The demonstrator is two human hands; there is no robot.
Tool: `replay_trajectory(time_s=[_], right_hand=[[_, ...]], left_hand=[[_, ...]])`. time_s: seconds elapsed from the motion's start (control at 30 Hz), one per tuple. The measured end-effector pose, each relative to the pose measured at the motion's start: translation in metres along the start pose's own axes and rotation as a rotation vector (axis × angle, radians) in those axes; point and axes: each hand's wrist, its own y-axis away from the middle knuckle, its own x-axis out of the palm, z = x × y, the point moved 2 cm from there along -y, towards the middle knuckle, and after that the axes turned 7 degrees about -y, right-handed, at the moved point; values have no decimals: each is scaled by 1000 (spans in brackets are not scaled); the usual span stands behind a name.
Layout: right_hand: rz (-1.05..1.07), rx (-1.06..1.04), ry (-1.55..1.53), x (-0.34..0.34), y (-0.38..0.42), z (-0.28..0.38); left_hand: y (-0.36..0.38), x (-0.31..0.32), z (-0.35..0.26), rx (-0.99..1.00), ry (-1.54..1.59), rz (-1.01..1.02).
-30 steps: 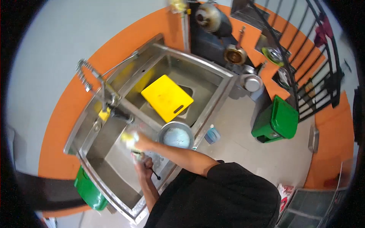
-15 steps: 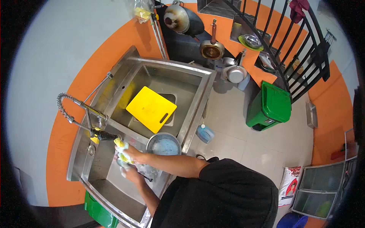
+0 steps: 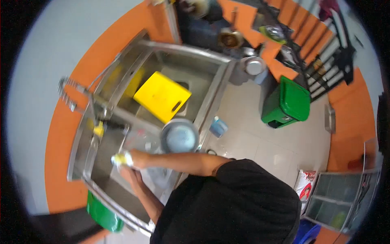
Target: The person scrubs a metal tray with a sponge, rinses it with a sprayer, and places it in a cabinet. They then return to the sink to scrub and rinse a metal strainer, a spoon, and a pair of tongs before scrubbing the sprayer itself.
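Under the arm at the upper side, my right hand [image 3: 140,159] is closed on a foamy yellow-and-white sponge [image 3: 122,159] over the lower sink basin [image 3: 107,176]. My left hand [image 3: 130,174] is just below it, fingers curled close to the sponge; blur hides what it grips. A metal bowl of cloudy, soapy water [image 3: 180,138] rests on the sink beside my right forearm. In the upper basin [image 3: 203,72] lies a yellow cutting board [image 3: 162,96].
A spring-neck faucet [image 3: 90,94] rises at the left wall. On the floor are a blue-liquid bottle [image 3: 218,127] and a green bin [image 3: 293,101]. Another green bin [image 3: 103,211] is below the sink. Pans hang at the top, near black railings [image 3: 325,44].
Both hands have moved down and left, away from the faucet head, with the sponge. The view has shifted and blurred. A dark handle seen earlier beside my left hand no longer shows clearly.
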Motion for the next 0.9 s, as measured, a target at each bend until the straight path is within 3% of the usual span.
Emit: replay_trajectory(time_s=[0.07,0.1,0.13,0.17,0.2,0.23,0.3,0.33,0.4,0.43,0.47,0.53,0.6,0.63,0.67,0.7,0.73,0.77,0.8,0.83,0.9], right_hand=[[110,-21,1,28,3,-32],[137,38,-352,44,9,-46],[296,-155,-99,33,12,-33],[269,-49,-141,23,9,-12],[202,-11,-192,24,-3,6],[139,140,-285,30,-13,11],[158,98,-49,33,-10,22],[180,46,83,36,-5,18],[308,128,-37,38,7,5],[316,124,-32,44,0,11],[151,60,-20,49,-6,24],[-6,4,-3,54,-4,17],[287,40,81,70,4,-22],[286,224,-127,62,11,2],[358,173,-95,59,13,9],[416,131,-41,55,6,14],[375,199,-9,49,1,23],[201,-186,151,66,-4,-13],[-15,-213,19,78,-2,-33],[61,-156,44,69,4,-18],[113,-103,75,53,18,-2]], left_hand=[[-4,-2,-27,37,198,39],[-10,-17,-38,39,314,-92],[-11,-29,-47,86,237,-184],[-10,-40,-46,129,-37,-68],[-31,-61,-15,165,-90,9],[-10,-50,-24,72,-49,-45],[9,-40,-47,-13,9,-121],[6,-44,-59,24,96,-103],[7,-55,-56,57,184,-89],[7,-56,-44,100,218,18],[12,-52,-39,133,245,134],[11,-52,-24,78,275,84],[-12,-84,-20,105,162,40],[-14,-93,-38,178,-69,-125],[-10,-92,-41,285,-109,-124],[-3,-89,-42,217,-250,-84],[-1,-78,-30,173,1,53],[2,-67,-19,99,245,175],[5,-59,-11,182,375,276],[-2,-59,-14,279,172,215],[-22,-61,-32,53,190,-22]])
